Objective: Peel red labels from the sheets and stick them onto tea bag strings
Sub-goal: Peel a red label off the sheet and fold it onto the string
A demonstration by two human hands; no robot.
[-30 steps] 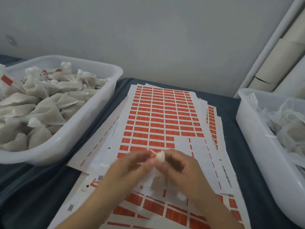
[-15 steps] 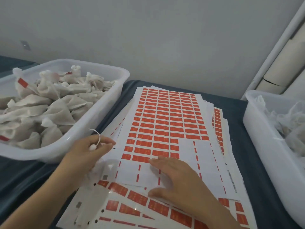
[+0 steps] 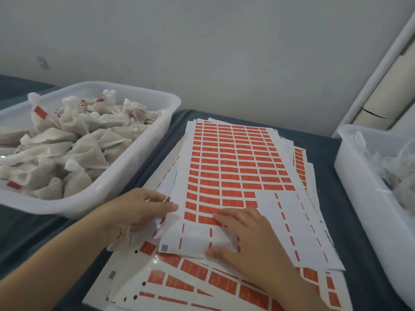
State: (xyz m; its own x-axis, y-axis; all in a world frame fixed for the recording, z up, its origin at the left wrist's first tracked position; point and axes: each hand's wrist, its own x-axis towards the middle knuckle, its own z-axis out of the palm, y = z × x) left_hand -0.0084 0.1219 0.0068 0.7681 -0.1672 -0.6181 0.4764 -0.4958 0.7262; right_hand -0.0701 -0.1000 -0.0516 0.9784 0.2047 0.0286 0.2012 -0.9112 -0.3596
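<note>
My left hand (image 3: 137, 212) is curled around a white tea bag (image 3: 121, 240), whose pouch hangs below my palm at lower centre-left, with its string (image 3: 165, 199) looped over my fingers (image 3: 166, 207). My right hand (image 3: 249, 241) lies open and flat on the top label sheet (image 3: 280, 221), its fingertips (image 3: 221, 213) touching the nearest row of red labels (image 3: 233, 167); I cannot tell whether one is lifted yet. The two hands sit just beside each other, the string near the sheet's left edge. That sheet lies on a loose stack of other sheets (image 3: 202, 281), whose punched edges fan out toward the bottom of the frame. Dark tablecloth (image 3: 27, 239) shows as a narrow open strip at lower left and between the stack and each tub. At upper left a white tub (image 3: 134, 176) holds finished bags; at the right edge a second tub (image 3: 368, 198) holds more, blurred.
</note>
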